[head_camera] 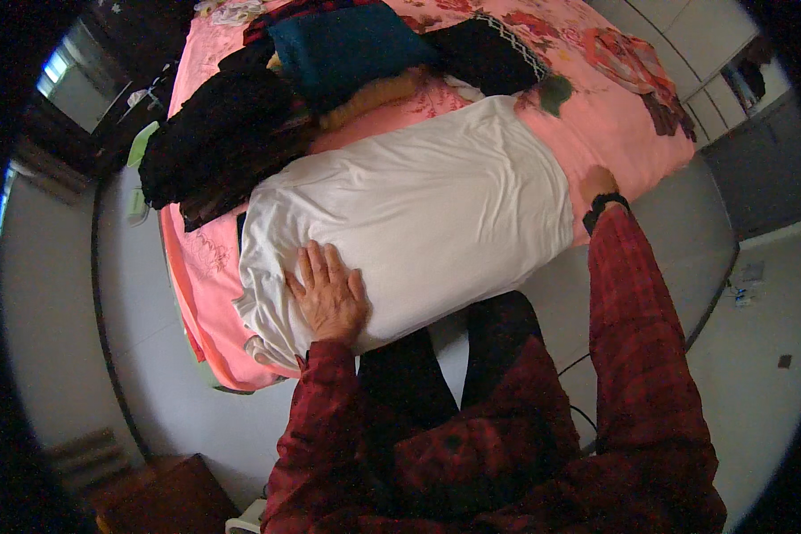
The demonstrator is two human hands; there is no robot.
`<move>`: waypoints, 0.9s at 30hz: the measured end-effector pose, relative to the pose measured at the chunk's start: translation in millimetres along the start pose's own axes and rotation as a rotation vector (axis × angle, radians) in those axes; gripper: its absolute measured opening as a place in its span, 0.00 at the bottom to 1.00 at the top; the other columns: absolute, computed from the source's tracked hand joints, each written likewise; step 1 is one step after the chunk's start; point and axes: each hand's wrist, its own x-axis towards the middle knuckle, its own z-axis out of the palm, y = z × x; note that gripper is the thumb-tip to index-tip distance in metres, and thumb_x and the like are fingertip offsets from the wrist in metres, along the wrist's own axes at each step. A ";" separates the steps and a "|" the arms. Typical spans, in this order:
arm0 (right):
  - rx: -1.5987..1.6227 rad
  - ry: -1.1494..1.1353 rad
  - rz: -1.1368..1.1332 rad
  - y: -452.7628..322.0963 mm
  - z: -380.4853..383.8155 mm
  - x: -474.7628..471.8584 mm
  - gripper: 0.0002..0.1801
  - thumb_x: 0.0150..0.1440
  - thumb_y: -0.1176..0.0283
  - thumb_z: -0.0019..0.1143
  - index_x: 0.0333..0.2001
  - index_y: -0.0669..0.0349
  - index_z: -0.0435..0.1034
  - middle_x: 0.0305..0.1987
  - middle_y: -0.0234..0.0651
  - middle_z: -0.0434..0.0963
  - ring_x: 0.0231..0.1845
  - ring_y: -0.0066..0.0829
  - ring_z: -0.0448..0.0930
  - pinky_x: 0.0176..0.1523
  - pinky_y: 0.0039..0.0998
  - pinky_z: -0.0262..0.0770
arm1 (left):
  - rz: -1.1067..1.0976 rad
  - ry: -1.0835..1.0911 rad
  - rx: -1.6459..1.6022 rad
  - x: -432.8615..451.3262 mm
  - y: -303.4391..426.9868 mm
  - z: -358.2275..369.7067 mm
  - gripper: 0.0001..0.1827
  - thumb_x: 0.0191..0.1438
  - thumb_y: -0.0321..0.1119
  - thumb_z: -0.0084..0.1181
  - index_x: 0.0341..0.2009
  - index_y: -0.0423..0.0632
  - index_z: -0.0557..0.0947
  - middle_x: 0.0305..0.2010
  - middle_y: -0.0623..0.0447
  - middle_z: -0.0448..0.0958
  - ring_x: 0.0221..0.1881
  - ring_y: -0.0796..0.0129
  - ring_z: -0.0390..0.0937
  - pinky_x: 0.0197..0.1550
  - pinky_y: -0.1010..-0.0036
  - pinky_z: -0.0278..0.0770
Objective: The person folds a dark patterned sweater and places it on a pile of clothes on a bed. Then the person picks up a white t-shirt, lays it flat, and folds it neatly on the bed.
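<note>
A white cloth garment (427, 200) is spread over the near edge of the bed, wrinkled at both ends and smoother in the middle. On its left part my left hand (328, 290) lies flat, palm down with the fingers apart. My right hand (597, 183), blurred and with a black band at the wrist, is just past the garment's right edge, over the pink floral bedspread (631, 143). Its fingers are too unclear to make out.
Behind the white cloth lie a dark pile of clothing (220, 133), a folded teal cloth (347, 50) and a black cloth with patterned trim (484, 57). A red patterned cloth (624, 60) is at the far right. A brown wooden piece of furniture (167, 497) stands at lower left.
</note>
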 end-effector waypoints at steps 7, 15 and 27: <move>0.290 0.526 -0.644 -139.4 -13.9 -0.2 0.24 0.49 0.81 0.45 0.54 0.64 0.67 0.57 0.48 0.71 0.55 0.48 0.74 0.56 0.42 0.72 | -0.001 -0.032 -0.020 1.8 -0.8 -3.2 0.32 0.55 0.46 0.49 0.61 0.40 0.68 0.69 0.38 0.56 0.71 0.45 0.50 0.68 0.39 0.40; 0.148 0.504 -0.894 -252.1 -20.6 -1.8 0.33 0.49 0.82 0.45 0.62 0.58 0.60 0.62 0.50 0.67 0.61 0.51 0.69 0.58 0.44 0.71 | -0.036 -0.038 -0.111 2.1 -5.7 -0.1 0.33 0.54 0.46 0.50 0.61 0.41 0.67 0.69 0.37 0.55 0.71 0.45 0.49 0.68 0.40 0.39; 0.092 0.396 -0.638 -220.9 -39.5 0.3 0.14 0.49 0.77 0.47 0.40 0.61 0.75 0.45 0.52 0.76 0.46 0.54 0.77 0.48 0.45 0.75 | -0.005 0.049 -0.172 -1.1 -11.8 8.2 0.33 0.54 0.46 0.50 0.61 0.41 0.67 0.70 0.38 0.55 0.71 0.45 0.49 0.68 0.41 0.37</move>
